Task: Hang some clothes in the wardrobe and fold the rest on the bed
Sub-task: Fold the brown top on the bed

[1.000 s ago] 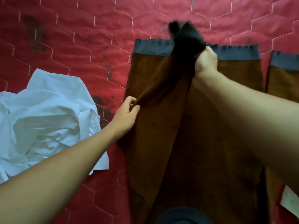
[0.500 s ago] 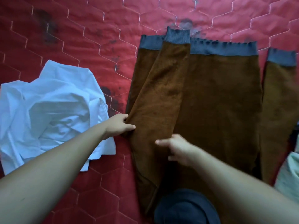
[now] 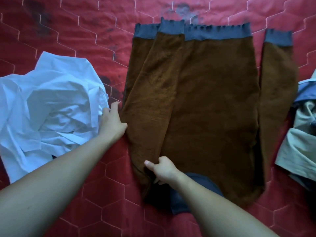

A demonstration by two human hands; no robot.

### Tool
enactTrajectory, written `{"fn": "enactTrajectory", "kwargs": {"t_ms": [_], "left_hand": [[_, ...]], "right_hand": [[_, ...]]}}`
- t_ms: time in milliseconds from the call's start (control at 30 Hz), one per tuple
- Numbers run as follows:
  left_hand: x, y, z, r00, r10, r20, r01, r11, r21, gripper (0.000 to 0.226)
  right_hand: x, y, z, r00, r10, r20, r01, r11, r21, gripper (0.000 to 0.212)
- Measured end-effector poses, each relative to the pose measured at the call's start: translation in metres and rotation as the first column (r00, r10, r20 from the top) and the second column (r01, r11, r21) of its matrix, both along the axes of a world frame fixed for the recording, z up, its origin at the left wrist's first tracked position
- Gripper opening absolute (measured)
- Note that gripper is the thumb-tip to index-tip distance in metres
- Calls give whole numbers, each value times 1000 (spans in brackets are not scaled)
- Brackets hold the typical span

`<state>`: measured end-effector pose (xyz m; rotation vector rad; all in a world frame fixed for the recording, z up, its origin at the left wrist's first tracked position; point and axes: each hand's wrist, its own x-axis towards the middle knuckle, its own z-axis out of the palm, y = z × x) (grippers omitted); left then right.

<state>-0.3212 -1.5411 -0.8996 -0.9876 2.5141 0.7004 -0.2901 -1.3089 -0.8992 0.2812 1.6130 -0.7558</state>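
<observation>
A brown sweater point(image 3: 213, 108) with grey-blue hem and cuffs lies flat on the red quilted bed point(image 3: 77, 31), hem at the far end. Its left sleeve point(image 3: 157, 86) is folded over the body, while the right sleeve point(image 3: 277, 86) lies straight beside it. My left hand point(image 3: 112, 120) rests on the quilt at the sweater's left edge with fingers spread and the thumb touching the fabric. My right hand point(image 3: 162, 170) sits near the grey collar point(image 3: 201, 182), fingers curled on the lower edge of the folded sleeve and the index finger pointing left.
A crumpled white shirt point(image 3: 47, 106) lies on the bed to the left, close to my left hand. At the right edge sits a heap of beige and blue garments point(image 3: 301, 137).
The right hand laid the left sleeve over the body, then slid down toward the shoulder and curled on its edge. The left hand let go of the side edge and opened.
</observation>
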Motion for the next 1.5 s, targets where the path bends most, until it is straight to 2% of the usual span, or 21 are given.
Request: {"fn": "enactTrajectory", "kwargs": {"t_ms": [67, 100, 167, 267, 333, 367, 433, 533, 633, 800, 867, 900, 967, 1033, 1100, 1167, 1200, 1267, 1300, 1400, 1500], "left_hand": [[1, 24, 9, 995, -78, -63, 71, 992, -103, 73], [1, 39, 14, 984, -156, -90, 143, 980, -140, 71], [-1, 74, 23, 934, -328, -143, 306, 939, -155, 63], [-13, 134, 27, 870, -451, -198, 462, 887, 8, 52], [-28, 178, 23, 866, -455, -207, 492, 851, 186, 48], [-37, 200, 20, 874, -439, -209, 483, 833, 269, 46], [-57, 248, 16, 903, -366, -226, 429, 809, 402, 43], [-94, 315, 10, 926, -269, -265, 372, 776, 510, 39], [-135, 365, 7, 917, -234, -324, 381, 754, 535, 39], [-216, 400, -1, 932, -100, -348, 287, 790, 541, 47], [-250, 404, 0, 950, 35, -311, 182, 746, 640, 51], [-265, 406, 2, 956, 133, -261, 101, 688, 718, 51], [-286, 409, 4, 955, 264, -138, -29, 544, 839, 47], [-298, 409, 6, 961, 265, -81, -56, 470, 881, 42], [-304, 405, 11, 967, 220, -129, 1, 503, 864, 32], [-306, 395, 21, 957, 238, -163, 18, 515, 857, 19], [-306, 388, 28, 947, 275, -164, 8, 492, 871, 13], [-302, 370, 45, 907, 368, -203, 8, 469, 883, 12], [-298, 358, 53, 879, 401, -259, 24, 504, 863, 13], [-280, 316, 75, 796, 378, -473, 94, 694, 714, 21], [-270, 266, 83, 748, 295, -594, 159, 790, 593, 35]], "right_hand": [[-20, 22, 8, 963, 136, -232, -126, 990, 57, 56], [-35, 39, 13, 913, 177, -366, -143, 983, 118, 59], [-74, 82, 22, 770, 240, -591, -118, 964, 238, 48], [-142, 158, 28, 526, 344, -778, -64, 928, 368, 26], [-187, 208, 28, 437, 392, -809, 13, 897, 442, 28], [-209, 230, 28, 423, 412, -807, 50, 879, 475, 33], [-248, 267, 25, 448, 444, -776, 62, 851, 522, 44], [-296, 297, 16, 486, 409, -772, 32, 875, 483, 47], [-337, 299, 10, 440, 359, -823, 98, 892, 442, 46], [-405, 299, 4, 562, 299, -771, 131, 889, 440, 59], [-427, 300, 3, 612, 167, -773, 185, 920, 346, 61], [-436, 300, 3, 648, 45, -761, 244, 934, 262, 61], [-445, 299, 6, 698, -221, -681, 361, 930, 69, 41], [-448, 297, 10, 713, -351, -607, 392, 917, -70, 21], [-447, 291, 19, 684, -490, -540, 417, 870, -261, 14], [-446, 280, 36, 661, -664, -350, 478, 732, -485, 15], [-447, 272, 48, 674, -702, -233, 502, 665, -553, 14], [-448, 251, 76, 729, -679, -86, 499, 613, -612, 14], [-450, 239, 89, 751, -658, -60, 479, 605, -637, 16], [-458, 191, 121, 790, -612, -50, 383, 554, -739, 20], [-467, 132, 128, 814, -571, -101, 294, 556, -777, 24]]}}
